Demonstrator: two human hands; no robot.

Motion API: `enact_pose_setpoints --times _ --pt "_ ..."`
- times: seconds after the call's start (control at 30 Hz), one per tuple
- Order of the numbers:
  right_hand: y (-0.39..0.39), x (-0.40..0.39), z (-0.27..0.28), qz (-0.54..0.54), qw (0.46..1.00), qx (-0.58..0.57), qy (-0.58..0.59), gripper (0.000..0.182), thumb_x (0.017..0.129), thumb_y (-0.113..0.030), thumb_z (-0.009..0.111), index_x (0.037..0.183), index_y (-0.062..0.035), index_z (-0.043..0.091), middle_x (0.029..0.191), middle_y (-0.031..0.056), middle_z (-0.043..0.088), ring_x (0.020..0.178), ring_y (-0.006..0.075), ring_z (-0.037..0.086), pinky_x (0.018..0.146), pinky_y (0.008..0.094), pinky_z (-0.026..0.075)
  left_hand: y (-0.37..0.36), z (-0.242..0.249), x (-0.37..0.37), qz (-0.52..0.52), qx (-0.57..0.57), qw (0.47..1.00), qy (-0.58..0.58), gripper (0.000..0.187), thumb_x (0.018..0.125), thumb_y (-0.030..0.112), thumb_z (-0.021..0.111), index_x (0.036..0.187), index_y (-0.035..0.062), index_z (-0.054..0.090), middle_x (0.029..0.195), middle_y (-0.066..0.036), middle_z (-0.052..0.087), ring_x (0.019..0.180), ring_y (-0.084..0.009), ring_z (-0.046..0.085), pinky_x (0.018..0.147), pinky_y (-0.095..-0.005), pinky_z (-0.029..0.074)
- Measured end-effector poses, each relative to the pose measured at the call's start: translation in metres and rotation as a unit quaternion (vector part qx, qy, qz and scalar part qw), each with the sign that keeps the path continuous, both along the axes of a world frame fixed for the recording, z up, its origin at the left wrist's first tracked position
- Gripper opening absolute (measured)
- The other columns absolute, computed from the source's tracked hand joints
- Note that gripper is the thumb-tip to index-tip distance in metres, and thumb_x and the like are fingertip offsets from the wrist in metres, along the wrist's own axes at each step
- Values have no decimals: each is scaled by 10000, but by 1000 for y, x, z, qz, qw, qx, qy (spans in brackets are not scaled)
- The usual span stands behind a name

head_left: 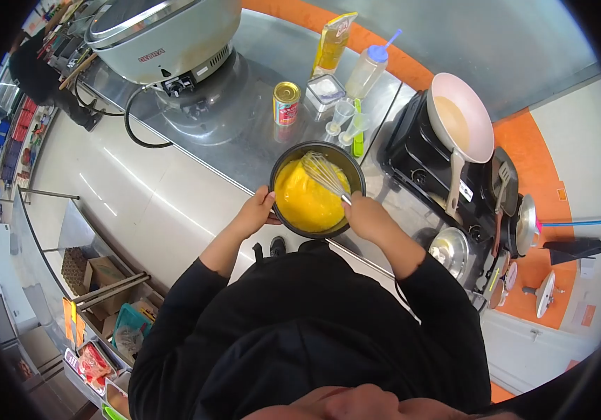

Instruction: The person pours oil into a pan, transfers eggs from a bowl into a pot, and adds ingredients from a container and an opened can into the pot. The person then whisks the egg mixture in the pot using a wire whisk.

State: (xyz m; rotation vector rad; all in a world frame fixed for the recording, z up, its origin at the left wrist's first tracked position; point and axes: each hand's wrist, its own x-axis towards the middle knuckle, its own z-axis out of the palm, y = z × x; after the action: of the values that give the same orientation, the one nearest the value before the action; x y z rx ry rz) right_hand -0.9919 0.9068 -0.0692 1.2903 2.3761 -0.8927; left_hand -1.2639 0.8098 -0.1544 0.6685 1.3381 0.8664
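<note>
A dark round bowl [354, 164] with yellow beaten liquid [304, 199] in it is at the edge of the steel counter, tilted a little toward me. My left hand [255, 212] grips the bowl's left rim, thumb at the top and fingers beneath. A wire whisk [323, 173] dips into the liquid, its wires partly coated. My right hand [369, 215] is closed around the whisk's handle at the bowl's right side. Most of the handle is hidden in the hand.
Beyond the bowl stand a can [286, 103], a square container of white powder [325, 91], a squeeze bottle [368, 70], small plastic cups [342, 115] and an oil pouch [332, 43]. A large cooker [164, 42] is at left. A pink pan [479, 115] sits on the stove [412, 143] at right.
</note>
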Motion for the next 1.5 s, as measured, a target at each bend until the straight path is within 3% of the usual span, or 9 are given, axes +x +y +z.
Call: enact_pose_setpoints --times 0.4,0.53,0.6,0.73,0.87,0.93,1.07,1.2,1.5 --pt "11 -19 63 -68 971 -198 -116 414 994 -331 467 985 45 641 935 276 680 894 431 661 818 518 503 -26 2 33 57 -35 984 -165 402 1075 261 346 1384 6 317 1306 -173 518 1082 -311 646 950 -424 558" --pt "2 1 -13 -16 999 7 -46 458 995 -355 458 975 67 633 903 283 679 872 441 658 798 530 498 -25 2 30 18 -38 986 -163 402 1075 281 363 1375 15 328 1312 -165 521 1081 -291 648 968 -423 545" --pt "10 -18 39 -51 968 -203 -140 456 996 -356 456 975 64 632 934 293 674 904 452 645 815 533 488 -31 0 31 26 -30 986 -161 400 1075 284 366 1371 16 333 1306 -164 527 1085 -290 646 968 -422 544" --pt "6 -7 5 -62 990 128 8 468 1004 -355 454 874 66 612 732 240 665 668 369 676 642 484 524 -27 -8 31 21 -6 985 -169 388 1074 291 370 1349 18 355 1288 -157 537 1100 -290 636 970 -421 541" --pt "16 -2 22 -76 957 -247 -131 415 991 -346 471 916 30 630 869 266 676 806 413 669 731 499 516 -27 -9 31 41 2 984 -173 377 1074 293 369 1333 18 371 1282 -158 541 1097 -291 637 974 -423 539" --pt "6 23 -41 4 990 142 14 438 1010 -362 450 879 27 601 720 194 646 560 282 646 522 420 510 -27 -9 31 30 -17 985 -166 382 1072 294 377 1328 11 374 1279 -163 538 1088 -290 640 979 -423 537" --pt "11 -6 45 -85 961 -253 -75 436 997 -353 461 908 51 599 733 220 656 617 343 662 584 452 527 -28 -8 31 36 -7 985 -170 390 1071 296 386 1322 -2 371 1281 -169 533 1091 -291 638 977 -422 538" --pt "2 10 -9 -18 998 -23 -59 467 1015 -363 452 850 57 573 657 155 616 451 232 594 450 377 486 -22 -10 28 25 -4 985 -169 388 1072 297 380 1328 5 373 1292 -168 529 1092 -285 638 978 -419 537" --pt "2 -5 39 -88 960 -257 -70 418 1000 -323 470 932 71 591 718 219 642 523 309 628 533 436 510 -28 -15 27 13 -6 989 -150 402 1069 305 393 1342 10 378 1267 -151 551 1080 -258 644 977 -399 536"
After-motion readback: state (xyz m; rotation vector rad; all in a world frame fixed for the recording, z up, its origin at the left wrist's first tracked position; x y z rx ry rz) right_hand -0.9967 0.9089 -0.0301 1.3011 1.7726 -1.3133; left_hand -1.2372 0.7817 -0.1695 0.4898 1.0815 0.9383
